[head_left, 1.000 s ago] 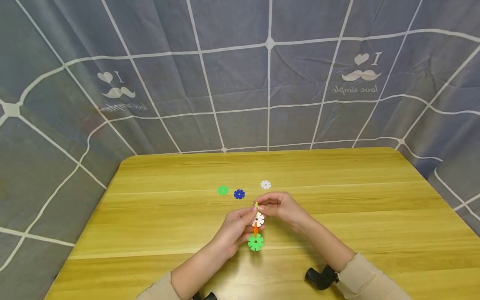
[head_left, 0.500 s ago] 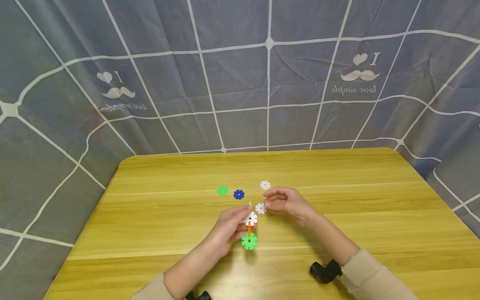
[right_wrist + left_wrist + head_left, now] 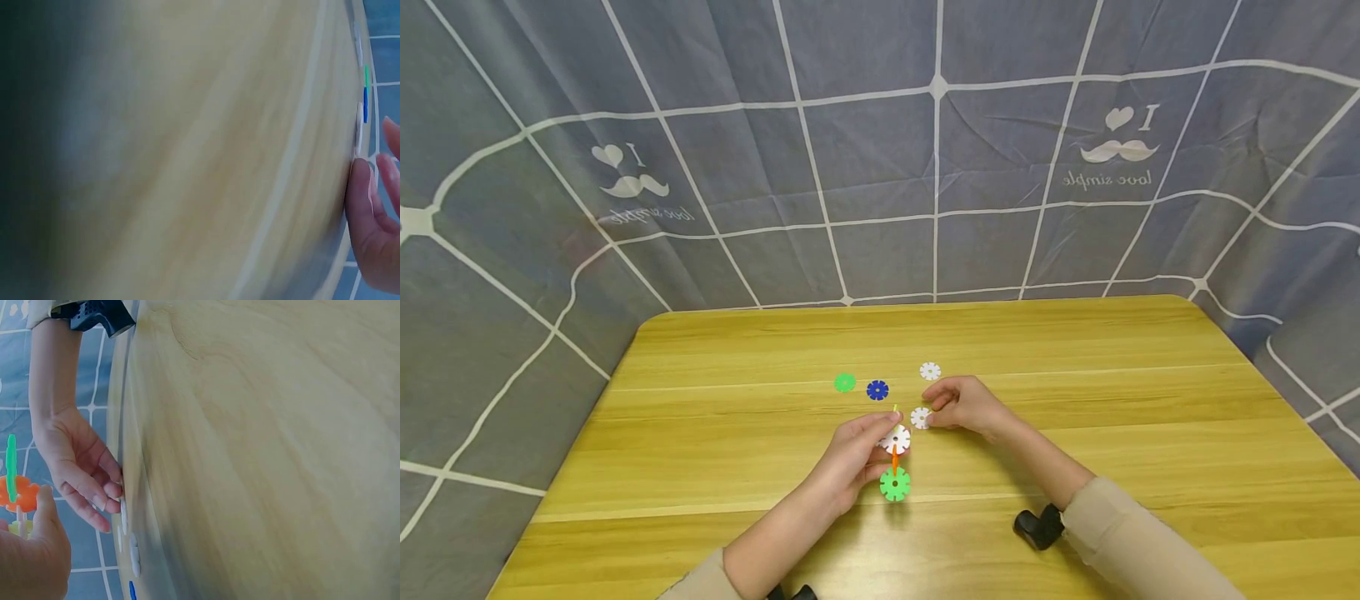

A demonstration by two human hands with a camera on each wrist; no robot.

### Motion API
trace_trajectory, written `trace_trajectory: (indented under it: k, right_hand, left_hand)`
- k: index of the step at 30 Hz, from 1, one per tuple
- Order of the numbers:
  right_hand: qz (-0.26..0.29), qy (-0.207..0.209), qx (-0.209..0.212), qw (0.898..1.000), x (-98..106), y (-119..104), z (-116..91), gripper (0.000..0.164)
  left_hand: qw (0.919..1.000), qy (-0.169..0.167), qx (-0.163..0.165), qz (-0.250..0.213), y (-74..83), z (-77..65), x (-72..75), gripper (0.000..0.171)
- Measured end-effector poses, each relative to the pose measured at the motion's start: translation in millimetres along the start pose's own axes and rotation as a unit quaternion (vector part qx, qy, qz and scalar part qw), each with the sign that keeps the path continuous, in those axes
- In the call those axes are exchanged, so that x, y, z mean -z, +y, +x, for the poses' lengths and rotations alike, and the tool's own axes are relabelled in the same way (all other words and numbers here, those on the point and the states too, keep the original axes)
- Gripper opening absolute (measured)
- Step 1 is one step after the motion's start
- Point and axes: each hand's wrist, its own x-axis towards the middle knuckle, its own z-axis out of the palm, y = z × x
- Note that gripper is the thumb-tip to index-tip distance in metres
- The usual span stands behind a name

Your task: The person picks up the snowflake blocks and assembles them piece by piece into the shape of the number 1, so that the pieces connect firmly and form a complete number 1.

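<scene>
My left hand grips a short chain of notched plastic discs in the head view. In the chain are a yellow disc partly under the thumb, a white disc, an orange disc seen edge-on, and a green disc at the near end. To its right, my right hand reaches down to the table, fingertips at the right edge of a loose white disc lying flat. In the left wrist view the right hand's fingers are loosely bent, with no pinch on the disc visible.
Beyond the hands, a green disc, a blue disc and another white disc lie flat on the wooden table. A grey curtain with white lines hangs behind. Black wrist cameras sit near both sleeves.
My right hand has come off the chain and gone right to the loose white disc on the table. The left hand has shifted slightly left with the chain.
</scene>
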Motion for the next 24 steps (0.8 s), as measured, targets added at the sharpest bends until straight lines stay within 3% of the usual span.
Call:
trace_trajectory:
  k: [6, 11, 18, 24]
  right_hand:
    - [-0.125, 0.025, 0.022, 0.992, -7, -1, 5, 0.030]
    - [-0.186, 0.030, 0.032, 0.982, -12, -2, 7, 0.026]
    - [-0.200, 0.015, 0.025, 0.979, -13, -6, 6, 0.030]
    - [-0.156, -0.011, 0.053, 0.986, -10, -5, 4, 0.025]
  left_hand:
    - [1.0000, 0.000, 0.002, 0.002, -0.8, 0.9, 0.4, 0.039]
    - [0.9999, -0.002, 0.004, 0.010, -0.7, 1.0, 1.0, 0.045]
    - [0.9999, -0.008, 0.001, 0.013, -0.7, 0.5, 3.0, 0.047]
    - [0.9998, -0.006, -0.005, 0.019, -1.6, -1.1, 4.6, 0.046]
